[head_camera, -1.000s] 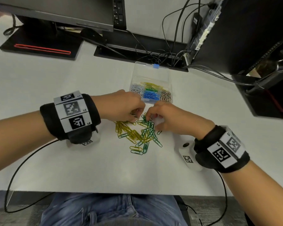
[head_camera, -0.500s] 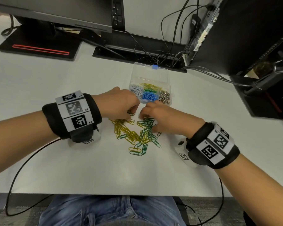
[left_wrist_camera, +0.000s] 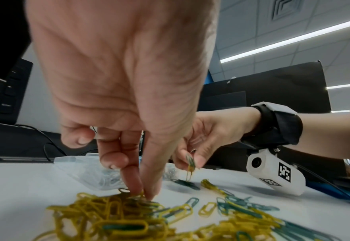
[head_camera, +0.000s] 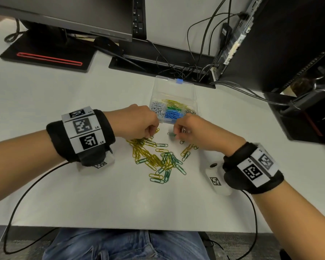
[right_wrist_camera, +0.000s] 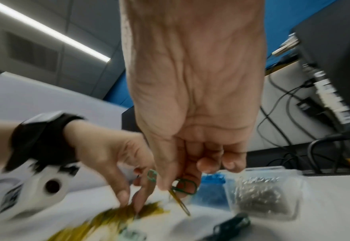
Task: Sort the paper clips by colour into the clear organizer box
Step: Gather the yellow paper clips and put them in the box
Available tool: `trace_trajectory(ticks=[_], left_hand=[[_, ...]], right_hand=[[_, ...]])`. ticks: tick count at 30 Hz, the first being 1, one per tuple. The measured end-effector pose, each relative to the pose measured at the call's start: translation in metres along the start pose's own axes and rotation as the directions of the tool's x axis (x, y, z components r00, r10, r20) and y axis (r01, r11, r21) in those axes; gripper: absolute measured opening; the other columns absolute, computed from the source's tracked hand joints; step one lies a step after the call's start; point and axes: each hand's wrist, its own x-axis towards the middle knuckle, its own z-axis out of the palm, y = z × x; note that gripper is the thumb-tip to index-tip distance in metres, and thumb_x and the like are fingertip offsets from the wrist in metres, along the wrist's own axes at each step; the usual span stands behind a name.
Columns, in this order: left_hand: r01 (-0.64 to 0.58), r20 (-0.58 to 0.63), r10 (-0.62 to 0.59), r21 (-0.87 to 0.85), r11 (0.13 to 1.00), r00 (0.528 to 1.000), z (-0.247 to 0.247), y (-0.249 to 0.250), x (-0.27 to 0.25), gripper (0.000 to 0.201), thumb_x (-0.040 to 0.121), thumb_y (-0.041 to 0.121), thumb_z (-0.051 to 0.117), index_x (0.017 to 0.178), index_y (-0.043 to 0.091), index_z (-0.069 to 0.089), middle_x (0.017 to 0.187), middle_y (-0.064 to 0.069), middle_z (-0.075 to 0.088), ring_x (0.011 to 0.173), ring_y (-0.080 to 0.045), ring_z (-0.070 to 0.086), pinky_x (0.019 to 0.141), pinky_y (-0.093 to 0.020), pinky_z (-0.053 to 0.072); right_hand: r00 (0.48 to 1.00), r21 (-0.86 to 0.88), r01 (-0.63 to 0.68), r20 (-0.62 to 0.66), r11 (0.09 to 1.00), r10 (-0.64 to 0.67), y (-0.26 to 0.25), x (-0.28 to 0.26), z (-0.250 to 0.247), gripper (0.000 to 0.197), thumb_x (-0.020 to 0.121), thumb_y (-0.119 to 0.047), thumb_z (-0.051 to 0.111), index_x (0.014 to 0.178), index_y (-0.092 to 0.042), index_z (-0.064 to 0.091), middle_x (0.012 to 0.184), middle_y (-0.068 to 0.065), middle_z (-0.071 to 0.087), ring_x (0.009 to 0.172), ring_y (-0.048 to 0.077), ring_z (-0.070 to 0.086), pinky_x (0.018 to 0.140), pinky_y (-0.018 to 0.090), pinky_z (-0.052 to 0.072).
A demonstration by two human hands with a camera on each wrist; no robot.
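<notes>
Picking is under way. The right hand pinches green clips held up between pile and box, a yellow stray dangling from them. The left hand pinches yellow clips in the pile between thumb and forefinger. Next, likely: shed the stray, then drop the greens into the green compartment.

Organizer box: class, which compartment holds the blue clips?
The near middle one: its blue clips lie between white clips on the left and silver clips on the right.
</notes>
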Motion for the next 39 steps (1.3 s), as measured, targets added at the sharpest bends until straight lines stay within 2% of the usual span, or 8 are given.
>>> trace_trajectory(ticks=[7, 13, 16, 20, 23, 27, 31, 39], left_hand=[[-0.008, -0.050, 0.009, 0.007, 1.000, 0.999, -0.007, -0.010, -0.003, 0.011, 0.083, 0.017, 0.067, 0.087, 0.027, 0.066, 0.087, 0.011, 0.065, 0.084, -0.010, 0.059, 0.064, -0.020, 0.037], [-0.043, -0.008, 0.043, 0.039, 0.998, 0.999, -0.002, -0.008, -0.002, 0.012, 0.081, 0.026, 0.072, 0.090, 0.028, 0.064, 0.091, 0.013, 0.062, 0.088, -0.008, 0.057, 0.069, -0.023, 0.030], [-0.037, 0.008, 0.037, 0.042, 0.998, 0.999, -0.006, -0.010, -0.004, 0.019, 0.078, 0.036, 0.073, 0.093, 0.030, 0.062, 0.092, 0.012, 0.060, 0.090, -0.009, 0.054, 0.074, -0.025, 0.033], [-0.026, 0.043, 0.022, 0.104, 0.994, 0.999, -0.005, -0.009, -0.006, 0.023, 0.077, 0.039, 0.074, 0.093, 0.029, 0.060, 0.091, 0.011, 0.060, 0.089, -0.011, 0.053, 0.073, -0.027, 0.029], [-0.035, 0.047, 0.030, 0.101, 0.994, 0.998, -0.002, -0.004, -0.003, 0.021, 0.078, 0.035, 0.073, 0.088, 0.030, 0.056, 0.086, 0.011, 0.060, 0.085, -0.011, 0.054, 0.070, -0.026, 0.027], [-0.064, 0.033, 0.061, 0.095, 0.993, 0.998, 0.001, 0.004, 0.005, 0.016, 0.080, 0.027, 0.071, 0.093, 0.026, 0.061, 0.079, 0.012, 0.058, 0.079, -0.010, 0.053, 0.068, -0.025, 0.026], [-0.084, 0.053, 0.082, 0.045, 0.995, 0.995, 0.000, 0.010, 0.008, 0.012, 0.081, 0.024, 0.071, 0.092, 0.023, 0.065, 0.071, 0.015, 0.054, 0.070, -0.003, 0.049, 0.069, -0.022, 0.031], [0.034, -0.108, -0.033, 0.012, 0.999, 0.994, -0.016, 0.001, -0.001, 0.006, 0.083, 0.027, 0.067, 0.087, 0.024, 0.065, 0.083, 0.009, 0.063, 0.081, -0.012, 0.055, 0.074, -0.030, 0.046]], right_hand=[[0.950, 0.305, -0.019, -0.292, 0.952, 0.112, 0.009, 0.017, -0.035, 0.011, 0.088, -0.011, 0.063, 0.080, -0.019, 0.059, 0.080, -0.003, 0.064, 0.079, 0.013, 0.059, 0.071, 0.024, 0.048], [0.946, 0.195, -0.089, -0.290, 0.977, 0.145, 0.016, 0.053, -0.034, 0.008, 0.088, -0.007, 0.061, 0.087, -0.014, 0.059, 0.083, 0.001, 0.064, 0.081, 0.018, 0.060, 0.067, 0.017, 0.047], [0.955, 0.089, -0.112, -0.266, 0.990, 0.132, 0.017, 0.059, -0.031, 0.007, 0.089, -0.013, 0.062, 0.096, -0.012, 0.063, 0.087, -0.007, 0.054, 0.075, 0.006, 0.050, 0.059, 0.006, 0.034], [0.923, 0.031, -0.090, -0.373, 0.995, 0.095, 0.014, 0.042, -0.035, 0.013, 0.087, -0.013, 0.065, 0.099, -0.015, 0.064, 0.098, -0.006, 0.052, 0.070, -0.001, 0.041, 0.061, 0.008, 0.029], [0.963, -0.045, -0.001, -0.270, 0.999, -0.011, 0.008, 0.018, -0.030, 0.017, 0.084, -0.003, 0.064, 0.096, -0.014, 0.067, 0.096, -0.001, 0.059, 0.077, 0.006, 0.049, 0.067, 0.013, 0.041], [0.996, -0.261, -0.063, -0.070, 0.963, 0.046, 0.009, 0.001, -0.003, 0.031, 0.080, 0.002, 0.058, 0.099, -0.020, 0.067, 0.099, 0.001, 0.060, 0.088, 0.020, 0.057, 0.078, 0.037, 0.053], [0.984, -0.287, -0.179, -0.037, 0.941, 0.176, 0.016, -0.006, 0.009, 0.036, 0.082, 0.000, 0.058, 0.110, -0.021, 0.065, 0.112, 0.003, 0.059, 0.094, 0.023, 0.058, 0.082, 0.037, 0.053], [0.985, -0.296, -0.170, -0.075, 0.940, 0.154, 0.016, -0.005, 0.006, 0.050, 0.081, 0.006, 0.057, 0.123, -0.021, 0.058, 0.120, 0.004, 0.054, 0.100, 0.025, 0.057, 0.084, 0.039, 0.052]])
